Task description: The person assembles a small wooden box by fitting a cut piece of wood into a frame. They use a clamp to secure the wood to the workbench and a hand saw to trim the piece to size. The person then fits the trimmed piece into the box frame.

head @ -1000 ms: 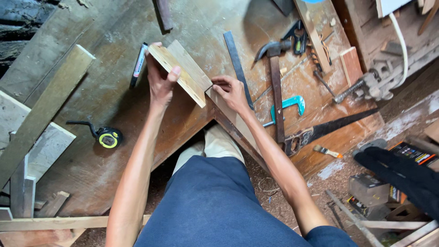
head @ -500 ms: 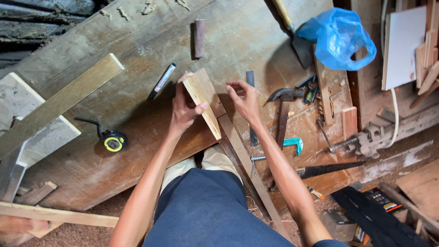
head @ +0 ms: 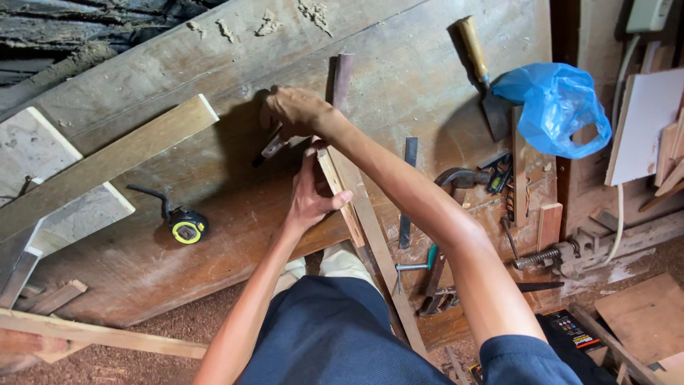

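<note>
Near the middle of the frame the person's left hand (head: 311, 198) is wrapped around a small pale wooden block (head: 340, 192), thumb on its right face and fingers curled behind, holding it on edge against a long wooden strip (head: 377, 249) that runs diagonally down toward the lower middle. The right hand (head: 292, 113) reaches across above it, just up and left of centre, with the fingers bunched down onto a small dark, flat tool (head: 272, 147) lying on the workbench (head: 214, 214); only its lower end shows under the fingers, so I cannot tell exactly how it is pinched. The block sits just below and right of that hand, close to it. A dark short piece of wood (head: 343, 78) stands out above the right wrist. At left centre a yellow and black tape measure (head: 187, 225) lies with its strap curled out, and a pale plank (head: 107, 165) slants across the upper left. Right of the forearm lie a steel ruler (head: 408, 192), a claw hammer (head: 459, 178) and a teal-handled tool (head: 426, 262), near one another. In the upper right a wooden-handled chisel (head: 477, 60) points down beside a crumpled blue plastic bag (head: 558, 107). A metal clamp (head: 563, 253) sits at the bench's right edge, and reddish sawdust covers the floor (head: 178, 328) below.
</note>
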